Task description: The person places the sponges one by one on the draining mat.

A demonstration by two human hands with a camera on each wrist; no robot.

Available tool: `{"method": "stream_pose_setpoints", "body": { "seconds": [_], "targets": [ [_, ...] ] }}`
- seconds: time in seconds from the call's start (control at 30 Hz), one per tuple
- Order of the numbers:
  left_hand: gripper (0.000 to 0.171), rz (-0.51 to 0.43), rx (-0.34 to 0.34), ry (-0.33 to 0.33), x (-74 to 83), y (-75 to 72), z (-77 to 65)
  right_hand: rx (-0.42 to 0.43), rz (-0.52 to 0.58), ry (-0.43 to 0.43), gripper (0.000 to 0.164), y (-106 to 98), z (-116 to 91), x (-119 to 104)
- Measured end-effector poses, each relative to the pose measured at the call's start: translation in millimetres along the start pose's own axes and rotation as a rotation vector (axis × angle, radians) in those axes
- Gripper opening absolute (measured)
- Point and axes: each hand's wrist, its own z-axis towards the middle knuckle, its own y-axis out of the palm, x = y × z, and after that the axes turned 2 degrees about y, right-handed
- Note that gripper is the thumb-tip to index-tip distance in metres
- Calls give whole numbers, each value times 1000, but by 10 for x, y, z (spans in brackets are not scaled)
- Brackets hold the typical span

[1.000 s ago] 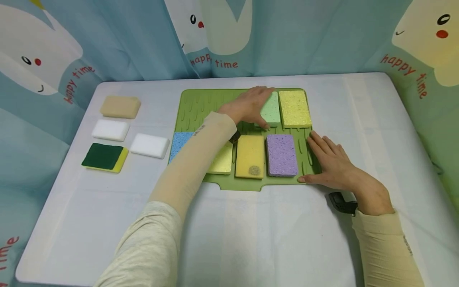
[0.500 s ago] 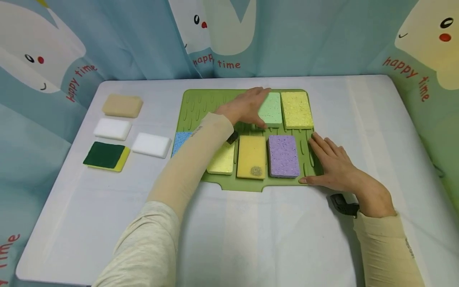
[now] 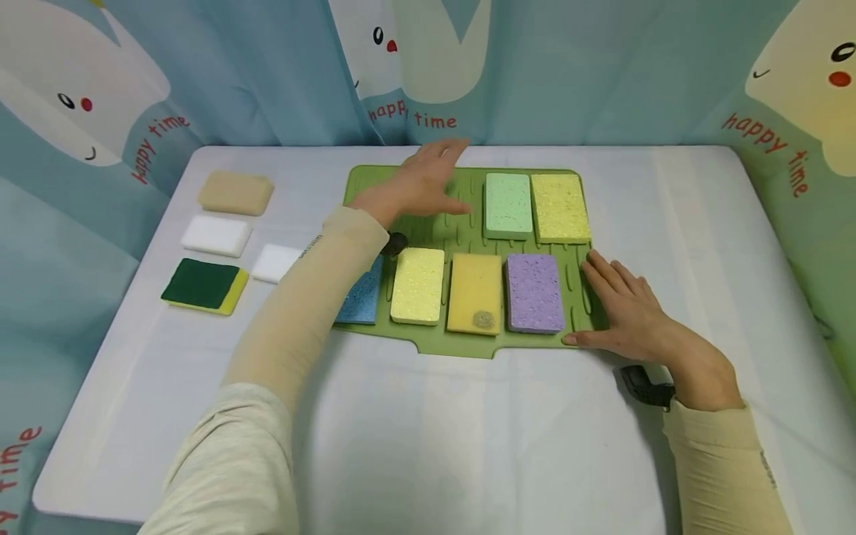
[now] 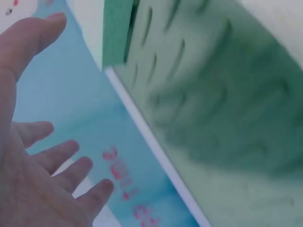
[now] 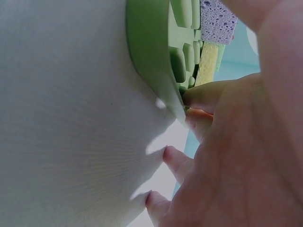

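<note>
A green ridged mat [image 3: 461,345] lies on the table with sponges in two rows. At the back right are a mint green sponge [image 3: 508,206] and a speckled yellow sponge [image 3: 560,208]. The front row holds a blue sponge [image 3: 363,297], a pale yellow sponge [image 3: 417,286], a yellow sponge with a grey spot [image 3: 474,290] and a purple sponge [image 3: 535,293]. My left hand [image 3: 417,182] hovers over the mat's back part, fingers extended, left of the mint sponge, holding nothing. With fingers spread, my right hand [image 3: 628,312] rests at the mat's right edge.
On the table's left side lie a beige sponge [image 3: 236,193], a white sponge [image 3: 217,235], another white sponge [image 3: 274,263] partly behind my left sleeve, and a green-and-yellow scouring sponge [image 3: 204,286]. A printed curtain [image 3: 568,67] hangs behind the table.
My left hand has moved left, away from the mint green sponge, which now shows whole. More of the blue sponge is uncovered. The right hand stays at the mat's edge.
</note>
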Motion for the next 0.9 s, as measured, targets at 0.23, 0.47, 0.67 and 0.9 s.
{"method": "stream_pose_setpoints", "body": {
  "seconds": [0.23, 0.47, 0.67, 0.9],
  "targets": [
    [94, -88, 54, -80, -347, -129, -299, 19, -6, -7, 119, 17, -12, 7],
    [88, -157, 88, -122, -615, -132, -546, 25, 0, -8, 119, 15, -14, 15],
    [86, -149, 99, -168, -761, -88, -765, 23, 5, -14, 119, 17, -6, 11],
    [86, -152, 178, -198, -929, -69, -1002, 18, 7, -8, 120, 17, 6, 8]
  ]
}}
